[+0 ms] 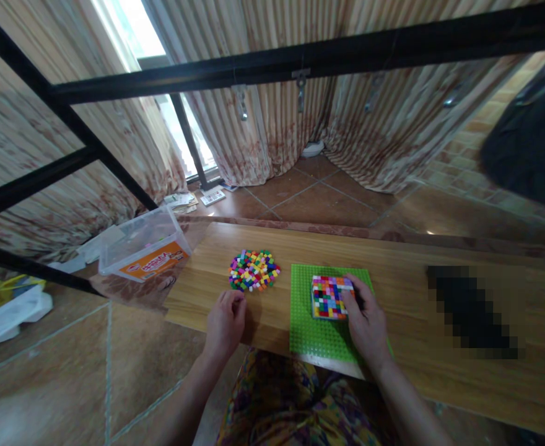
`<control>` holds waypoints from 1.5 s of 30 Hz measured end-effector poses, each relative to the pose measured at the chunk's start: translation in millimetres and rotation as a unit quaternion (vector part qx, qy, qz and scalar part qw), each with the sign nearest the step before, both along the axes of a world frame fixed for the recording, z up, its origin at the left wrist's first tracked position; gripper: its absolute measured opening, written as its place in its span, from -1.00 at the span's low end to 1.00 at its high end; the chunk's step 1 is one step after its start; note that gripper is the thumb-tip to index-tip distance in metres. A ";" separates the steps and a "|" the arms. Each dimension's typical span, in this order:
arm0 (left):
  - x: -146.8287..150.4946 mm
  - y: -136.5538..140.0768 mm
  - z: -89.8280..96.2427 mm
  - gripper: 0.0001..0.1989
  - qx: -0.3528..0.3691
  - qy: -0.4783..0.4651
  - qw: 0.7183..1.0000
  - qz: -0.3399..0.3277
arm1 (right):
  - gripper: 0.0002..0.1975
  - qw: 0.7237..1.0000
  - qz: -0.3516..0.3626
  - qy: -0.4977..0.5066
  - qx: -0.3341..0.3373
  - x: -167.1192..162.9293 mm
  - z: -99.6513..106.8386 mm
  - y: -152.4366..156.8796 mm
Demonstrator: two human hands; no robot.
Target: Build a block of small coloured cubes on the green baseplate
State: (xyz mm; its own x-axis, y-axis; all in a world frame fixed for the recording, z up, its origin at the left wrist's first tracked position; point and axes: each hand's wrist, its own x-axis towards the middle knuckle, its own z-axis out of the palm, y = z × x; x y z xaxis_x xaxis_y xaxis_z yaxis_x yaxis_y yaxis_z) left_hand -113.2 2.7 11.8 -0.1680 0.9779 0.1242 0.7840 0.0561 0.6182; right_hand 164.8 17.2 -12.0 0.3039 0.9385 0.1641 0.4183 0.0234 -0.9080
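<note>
Right grip (366,316): clamped on the brick block (329,298), thumb on its top face, fingers round the far right edge. Block sits to the left of that grip, over the green baseplate (314,339); can't tell if it's touching or lifted.

Left grip (226,317): fingers curled in, tips close together; can't tell if there's a brick in them. Loose brick pile (254,270) is on the worktop (265,322) just beyond those tips, well left of the right grip.

Step, my read: block steadied by the right, left at the pile for single bricks. Next move calls for a fine one-brick pinch on the left, block square and firm on the right. Likely trouble: thumb covering part of the top face. Clear bin (142,248) is beyond the left grip, further left.
</note>
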 end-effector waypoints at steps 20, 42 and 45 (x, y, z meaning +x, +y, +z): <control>108.1 -3.3 -0.2 -0.89 0.007 -0.294 0.944 -0.147 | -0.52 1.000 0.004 0.008 0.001 0.8 -1.6 1.3; 119.6 1.1 -7.4 -0.99 -0.046 -0.442 0.892 -0.084 | -0.53 1.000 0.003 -0.001 0.006 2.6 -4.7 1.8; 117.8 0.8 -6.6 -0.97 -0.058 -0.447 0.888 -0.088 | -0.53 1.000 0.002 -0.003 0.007 2.6 -4.6 1.7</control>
